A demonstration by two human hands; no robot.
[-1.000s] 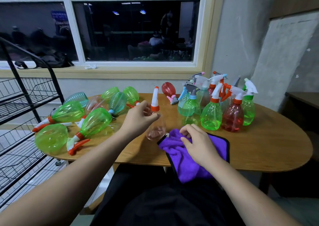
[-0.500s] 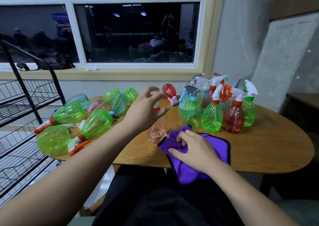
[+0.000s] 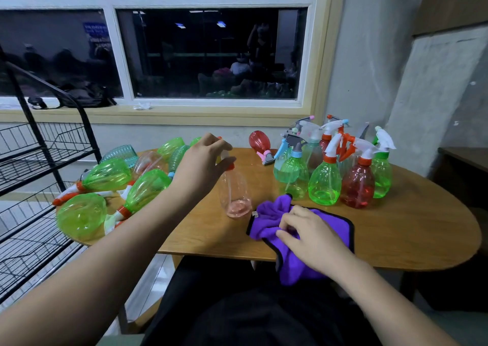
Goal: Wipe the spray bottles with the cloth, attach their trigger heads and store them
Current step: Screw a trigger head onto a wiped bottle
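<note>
My left hand (image 3: 203,160) is curled over the top of the clear pink bottle (image 3: 235,195), fingers and thumb closed around its trigger head (image 3: 231,166). Most of the head is hidden under my palm, with only the orange collar showing. The bottle stands upright on the wooden table (image 3: 396,229), near the middle, just left of the purple cloth (image 3: 274,211). My right hand (image 3: 309,237) rests on that cloth with its fingertips bunching a fold, and the cloth's near end hangs over the table edge toward my lap. Far right stands a cluster of upright spray bottles (image 3: 324,187) with heads fitted — green, red, pale ones. On the left lie several green bottles (image 3: 81,216) on their sides, beside a black wire rack (image 3: 31,158).
</note>
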